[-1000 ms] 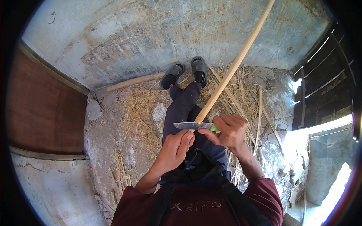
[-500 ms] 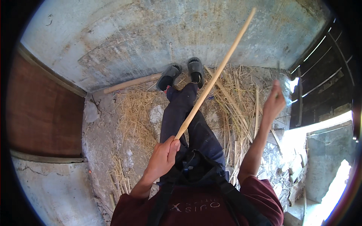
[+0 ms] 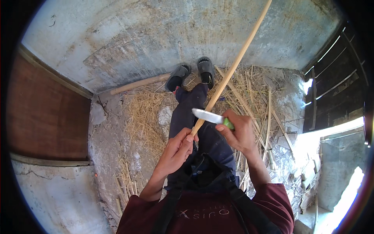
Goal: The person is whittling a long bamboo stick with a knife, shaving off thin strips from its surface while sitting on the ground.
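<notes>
A long, pale strip of wood or bamboo (image 3: 236, 61) slants from my lap up and away to the right, past the top edge of the picture. Its near end sits in my left hand (image 3: 176, 153), with the fingers closed round it. My right hand (image 3: 240, 132) grips a knife (image 3: 209, 116) by its green handle. The blade points left and lies across the strip, a little beyond my left fingers. From this view I cannot tell whether the edge bites into the strip.
Straw and shavings (image 3: 143, 113) litter the floor round my legs. Split strips (image 3: 269, 117) lie at the right, and a thick pole (image 3: 140, 83) rests along the foot of the stained wall (image 3: 156, 35). A brown panel (image 3: 48, 109) stands left, dark slats (image 3: 335, 85) right.
My right hand has come in from the far right with the knife, onto the strip. My left hand has shifted slightly right and up, still holding the strip.
</notes>
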### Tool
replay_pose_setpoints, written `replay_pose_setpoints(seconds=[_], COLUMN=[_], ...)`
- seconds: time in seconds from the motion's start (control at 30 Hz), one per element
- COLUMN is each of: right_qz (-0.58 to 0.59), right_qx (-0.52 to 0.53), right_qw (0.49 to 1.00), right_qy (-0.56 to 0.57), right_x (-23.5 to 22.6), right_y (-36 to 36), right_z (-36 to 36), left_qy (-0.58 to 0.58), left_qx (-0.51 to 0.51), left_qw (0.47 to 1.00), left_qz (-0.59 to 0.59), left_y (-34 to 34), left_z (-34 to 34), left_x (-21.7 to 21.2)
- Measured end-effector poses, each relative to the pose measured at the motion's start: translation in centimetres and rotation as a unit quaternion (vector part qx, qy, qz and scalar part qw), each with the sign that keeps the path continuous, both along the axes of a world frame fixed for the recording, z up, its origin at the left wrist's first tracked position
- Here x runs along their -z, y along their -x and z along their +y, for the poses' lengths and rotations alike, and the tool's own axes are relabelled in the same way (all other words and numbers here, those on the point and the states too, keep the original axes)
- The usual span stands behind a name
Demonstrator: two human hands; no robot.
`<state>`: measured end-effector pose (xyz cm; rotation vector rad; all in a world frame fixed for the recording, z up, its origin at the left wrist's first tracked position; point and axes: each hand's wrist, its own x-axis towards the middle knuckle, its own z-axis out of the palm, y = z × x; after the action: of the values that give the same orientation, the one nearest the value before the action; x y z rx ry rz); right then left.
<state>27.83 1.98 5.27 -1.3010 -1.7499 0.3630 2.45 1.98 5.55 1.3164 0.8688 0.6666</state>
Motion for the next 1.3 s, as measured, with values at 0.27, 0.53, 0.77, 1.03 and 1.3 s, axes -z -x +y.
replay_pose_setpoints(seconds=[0.27,0.53,0.77,1.03,1.3], right_qz=[-0.057,-0.043,0.026,-0.039,-0.054], right_qx=[-0.025,-0.038,0.080,-0.022,-0.042], right_qw=[0.998,0.998,0.996,0.999,0.997], right_qy=[-0.028,-0.020,0.001,-0.026,-0.047], right_x=[0.0,-0.9,0.7,-0.8,-0.5], right_y=[0.8,1.2,-2.0,-1.4,0.2], right_z=[0.1,-0.1,2.0,0.6,0.1], left_qy=[-0.206,-0.324,-0.324,-0.281,-0.098], left_qx=[-0.031,-0.088,-0.099,-0.088,-0.049], left_qw=[0.971,0.923,0.918,0.940,0.992], left_qz=[0.119,0.189,0.203,0.171,0.061], left_y=[-1.1,-1.2,-0.7,-0.9,-1.3], left_z=[-0.7,-1.2,-1.8,-1.6,-1.5], left_x=[-1.1,-0.9,-1.0,-1.2,-1.4])
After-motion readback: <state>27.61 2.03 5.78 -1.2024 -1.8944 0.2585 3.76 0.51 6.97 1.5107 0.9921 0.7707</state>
